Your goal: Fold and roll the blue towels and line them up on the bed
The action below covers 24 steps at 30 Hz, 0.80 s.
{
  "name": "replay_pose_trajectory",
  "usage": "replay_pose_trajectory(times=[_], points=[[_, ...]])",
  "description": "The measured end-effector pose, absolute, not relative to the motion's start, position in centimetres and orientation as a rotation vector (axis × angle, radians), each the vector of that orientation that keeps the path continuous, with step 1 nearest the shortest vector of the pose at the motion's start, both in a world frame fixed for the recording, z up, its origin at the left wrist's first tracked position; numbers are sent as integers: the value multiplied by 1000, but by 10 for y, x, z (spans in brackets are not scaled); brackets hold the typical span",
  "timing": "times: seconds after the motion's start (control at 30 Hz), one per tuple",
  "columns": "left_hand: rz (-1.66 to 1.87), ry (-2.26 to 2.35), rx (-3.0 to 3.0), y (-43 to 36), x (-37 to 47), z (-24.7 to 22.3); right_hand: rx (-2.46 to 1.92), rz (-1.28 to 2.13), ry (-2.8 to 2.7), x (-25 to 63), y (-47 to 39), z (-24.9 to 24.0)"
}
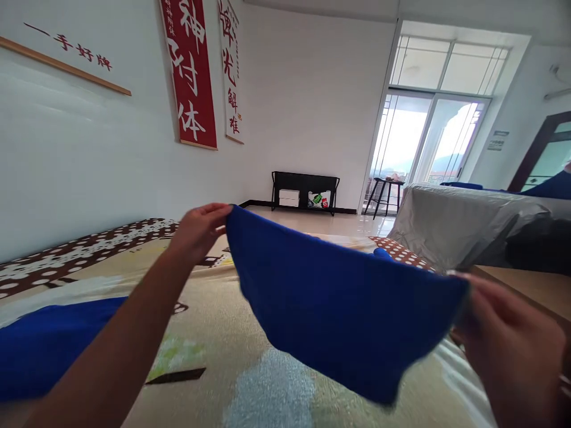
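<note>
A blue cloth point(334, 297) is stretched in the air between my two hands, its upper edge slanting down to the right and its lower part hanging loose. My left hand point(200, 230) pinches its upper left corner, fingers closed. At the upper right corner, my right hand point(513, 327) is closed on the cloth and slightly blurred. Beneath lies a patterned bedspread point(214, 339) with a brown, white-dotted border. Another blue cloth point(53, 339) rests on it at the left, partly behind my left forearm. A small blue bit of fabric point(382, 254) shows beyond the held cloth.
A plastic-covered piece of furniture point(450, 220) stands at the right, with more blue fabric point(551, 184) at the frame edge. A black rack point(306, 181) holding boxes is by the far wall. A dark stool point(387, 184) stands before the glass doors point(404, 131).
</note>
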<state>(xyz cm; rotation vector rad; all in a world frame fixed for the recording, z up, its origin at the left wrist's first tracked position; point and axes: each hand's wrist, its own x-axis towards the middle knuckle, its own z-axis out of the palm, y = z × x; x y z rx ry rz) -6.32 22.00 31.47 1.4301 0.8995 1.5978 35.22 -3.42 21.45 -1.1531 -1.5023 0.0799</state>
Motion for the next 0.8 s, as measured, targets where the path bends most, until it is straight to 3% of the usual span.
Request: replay_pose_trajectory(times=[0.23, 0.4, 0.8], points=[[1708, 877, 1271, 152, -96, 339, -1030, 321, -1139, 381, 23, 288], [1686, 913, 1258, 151, -106, 326, -946, 574, -1104, 392, 48, 282], [1693, 1059, 1309, 238, -82, 295, -913, 621, -1121, 405, 151, 277]])
